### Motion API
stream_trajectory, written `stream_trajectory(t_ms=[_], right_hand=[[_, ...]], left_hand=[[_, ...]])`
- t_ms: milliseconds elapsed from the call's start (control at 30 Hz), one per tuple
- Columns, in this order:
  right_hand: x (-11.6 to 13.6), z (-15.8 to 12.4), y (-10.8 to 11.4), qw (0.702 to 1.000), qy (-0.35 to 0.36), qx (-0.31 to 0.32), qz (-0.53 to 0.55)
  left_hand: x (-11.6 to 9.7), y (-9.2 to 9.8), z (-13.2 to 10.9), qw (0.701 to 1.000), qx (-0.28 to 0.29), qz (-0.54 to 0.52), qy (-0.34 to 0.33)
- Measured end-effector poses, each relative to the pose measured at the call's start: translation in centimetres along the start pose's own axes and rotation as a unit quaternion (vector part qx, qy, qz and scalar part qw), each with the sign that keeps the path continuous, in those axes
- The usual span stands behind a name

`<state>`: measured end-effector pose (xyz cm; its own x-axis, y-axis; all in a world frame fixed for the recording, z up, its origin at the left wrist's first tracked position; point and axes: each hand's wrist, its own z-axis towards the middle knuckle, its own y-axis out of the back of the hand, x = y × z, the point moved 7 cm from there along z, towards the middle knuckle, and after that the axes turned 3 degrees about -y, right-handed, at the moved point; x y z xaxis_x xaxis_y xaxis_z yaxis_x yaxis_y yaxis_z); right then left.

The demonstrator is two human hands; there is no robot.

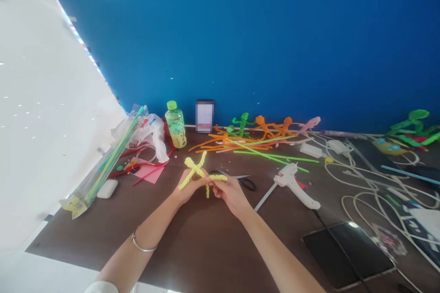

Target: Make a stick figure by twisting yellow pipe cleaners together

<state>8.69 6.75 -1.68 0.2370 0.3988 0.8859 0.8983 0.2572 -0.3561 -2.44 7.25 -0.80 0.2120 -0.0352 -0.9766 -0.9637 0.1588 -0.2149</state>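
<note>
A yellow pipe-cleaner figure (pixel 195 169) with several twisted limbs is held above the middle of the dark table. My left hand (pixel 188 187) closes round its body from the left; a silver bangle circles that wrist. On the right, my right hand (pixel 227 191) pinches one yellow limb near its bend, and the fingertips of both hands nearly meet. One limb hangs down between the hands. Scissors (pixel 248 184) with dark handles lie just behind my right hand, partly covered by it.
A white glue gun (pixel 296 185) and black tablet (pixel 349 254) lie on the right, among white cables. Green and orange pipe cleaners (pixel 254 146) lie behind, near small figures (pixel 263 127). A bottle (pixel 176 126), phone (pixel 205 116) and packaged pipe cleaners (pixel 110 162) stand or lie further left.
</note>
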Motion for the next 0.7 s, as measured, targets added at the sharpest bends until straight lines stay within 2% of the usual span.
stream_trajectory(t_ms=[100,200,267,333,433,533,600,700], right_hand=[[-0.9,0.0,0.1,0.998,-0.023,-0.042,0.046],[-1.5,-0.1,0.1,0.996,-0.023,-0.070,0.041],[-1.4,-0.3,0.2,0.994,0.012,-0.103,-0.026],[-0.8,-0.7,0.2,0.977,0.068,-0.144,-0.141],[1.1,-1.6,-0.3,0.909,0.190,-0.182,-0.324],[2.6,-2.5,-1.6,0.820,0.317,-0.169,-0.446],[3.1,-2.9,-2.1,0.770,0.367,-0.160,-0.497],[3.3,-3.2,-2.4,0.704,0.392,-0.169,-0.568]], left_hand=[[-0.5,0.9,-0.1,0.992,-0.073,0.101,-0.023],[-0.7,1.3,-0.3,0.977,-0.117,0.172,-0.041],[-0.7,1.5,-0.5,0.967,-0.140,0.203,-0.055],[-0.9,1.6,-0.7,0.957,-0.164,0.228,-0.067],[-1.3,1.5,-1.0,0.952,-0.164,0.247,-0.081],[-1.6,1.2,-1.1,0.960,-0.138,0.232,-0.079],[-1.4,1.0,-1.0,0.968,-0.125,0.210,-0.060],[-1.4,1.3,-0.9,0.963,-0.138,0.224,-0.054]])
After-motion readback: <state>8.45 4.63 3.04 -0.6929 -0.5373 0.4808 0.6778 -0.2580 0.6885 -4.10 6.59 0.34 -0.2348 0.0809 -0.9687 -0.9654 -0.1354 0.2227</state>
